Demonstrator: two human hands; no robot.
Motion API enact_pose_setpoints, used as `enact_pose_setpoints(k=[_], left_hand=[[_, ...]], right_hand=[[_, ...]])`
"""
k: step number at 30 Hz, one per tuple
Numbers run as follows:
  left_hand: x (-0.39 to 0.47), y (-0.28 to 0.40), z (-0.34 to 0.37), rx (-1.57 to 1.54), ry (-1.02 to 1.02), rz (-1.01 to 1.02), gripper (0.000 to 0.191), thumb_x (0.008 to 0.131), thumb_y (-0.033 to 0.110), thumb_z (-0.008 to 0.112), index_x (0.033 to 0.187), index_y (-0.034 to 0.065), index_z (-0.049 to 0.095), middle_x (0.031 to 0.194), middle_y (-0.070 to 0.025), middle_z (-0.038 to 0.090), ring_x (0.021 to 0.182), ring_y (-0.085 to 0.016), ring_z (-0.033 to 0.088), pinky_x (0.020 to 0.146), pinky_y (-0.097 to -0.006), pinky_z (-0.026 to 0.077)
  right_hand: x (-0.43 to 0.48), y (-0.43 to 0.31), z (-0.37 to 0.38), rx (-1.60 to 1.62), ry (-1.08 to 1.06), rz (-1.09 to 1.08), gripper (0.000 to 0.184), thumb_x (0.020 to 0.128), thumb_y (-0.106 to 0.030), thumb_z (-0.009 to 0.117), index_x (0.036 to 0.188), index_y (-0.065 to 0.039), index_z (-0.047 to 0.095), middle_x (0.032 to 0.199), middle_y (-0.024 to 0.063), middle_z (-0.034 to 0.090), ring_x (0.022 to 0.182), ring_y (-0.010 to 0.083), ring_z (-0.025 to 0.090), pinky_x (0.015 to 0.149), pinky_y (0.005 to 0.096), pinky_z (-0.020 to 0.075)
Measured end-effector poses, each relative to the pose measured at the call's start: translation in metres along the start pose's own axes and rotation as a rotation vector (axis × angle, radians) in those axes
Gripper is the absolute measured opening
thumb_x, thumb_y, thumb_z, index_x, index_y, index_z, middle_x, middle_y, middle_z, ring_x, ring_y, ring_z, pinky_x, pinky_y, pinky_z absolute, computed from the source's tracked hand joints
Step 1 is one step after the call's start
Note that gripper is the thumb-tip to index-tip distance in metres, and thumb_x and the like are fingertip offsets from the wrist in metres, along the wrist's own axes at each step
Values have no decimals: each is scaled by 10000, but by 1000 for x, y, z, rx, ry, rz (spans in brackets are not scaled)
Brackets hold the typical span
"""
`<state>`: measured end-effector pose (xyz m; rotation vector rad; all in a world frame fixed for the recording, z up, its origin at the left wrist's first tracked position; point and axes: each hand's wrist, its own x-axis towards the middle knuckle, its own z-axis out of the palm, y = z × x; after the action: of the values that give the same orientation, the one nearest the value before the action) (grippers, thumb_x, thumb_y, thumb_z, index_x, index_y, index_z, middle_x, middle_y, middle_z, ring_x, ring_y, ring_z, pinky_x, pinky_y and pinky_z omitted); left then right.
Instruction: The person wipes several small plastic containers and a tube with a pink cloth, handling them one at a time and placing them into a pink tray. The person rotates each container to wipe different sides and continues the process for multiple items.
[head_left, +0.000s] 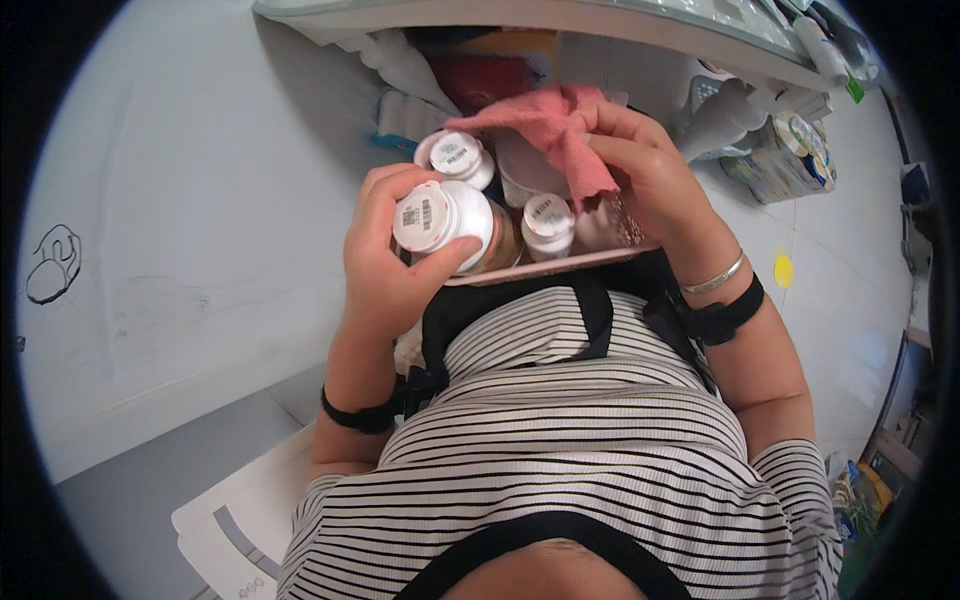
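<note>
A pink basket rests close against my lap and holds several white-capped bottles. My left hand grips the largest bottle around its shoulder and white lid, at the basket's left side. The lid bears a printed code. Between the thumb and fingers of my right hand, a pink cloth hangs over the basket's right half. Below the cloth stands a small white bottle. Behind the large bottle is another white bottle. A whitish container is partly covered by the cloth.
A glass-topped table edge spans the top, with a pale turned leg at right. Beyond that leg, a wrapped pack stands on the tiled floor. A white wall rises at left, and a white stool or chair sits lower left.
</note>
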<state>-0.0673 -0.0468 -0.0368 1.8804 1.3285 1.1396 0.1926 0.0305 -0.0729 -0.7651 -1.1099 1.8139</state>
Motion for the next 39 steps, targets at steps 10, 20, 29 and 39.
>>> enact_pose_setpoints(k=[10, 20, 29, 39], left_hand=[[47, 43, -26, -270, -111, 161, 615, 684, 77, 866, 1235, 11, 599, 1225, -95, 532, 1105, -193, 561, 971, -328, 452], [78, 55, 35, -605, -137, -55, 513, 790, 98, 834, 1237, 24, 593, 1121, -25, 612, 1046, -129, 600, 937, -280, 480], [81, 45, 60, -745, 78, -38, 712, 857, 310, 816, 1395, -2, 470, 1292, -83, 545, 1182, -168, 553, 994, -312, 466], [59, 23, 83, -798, -97, -138, 1196, 720, 284, 917, 1582, 112, 105, 1473, -94, 399, 1335, -225, 454, 1110, -386, 410]], right_hand=[[-4, -16, -2, 392, -125, -47, 173, 968, -105, 550, 1073, 6, 632, 1070, 109, 671, 986, 187, 654, 912, 308, 519], [-14, -37, 27, 244, -241, -170, 572, 953, -175, 662, 1456, -67, 412, 1415, 78, 490, 1273, 156, 490, 1072, 306, 418], [-13, -30, 30, -239, -48, -334, 1094, 721, -271, 898, 1566, -21, 250, 1467, 137, 461, 1340, 220, 460, 1137, 357, 346], [-4, -18, 35, -317, 211, -574, 800, 931, -240, 692, 1532, 68, 263, 1404, 197, 521, 1311, 274, 501, 1143, 359, 324]])
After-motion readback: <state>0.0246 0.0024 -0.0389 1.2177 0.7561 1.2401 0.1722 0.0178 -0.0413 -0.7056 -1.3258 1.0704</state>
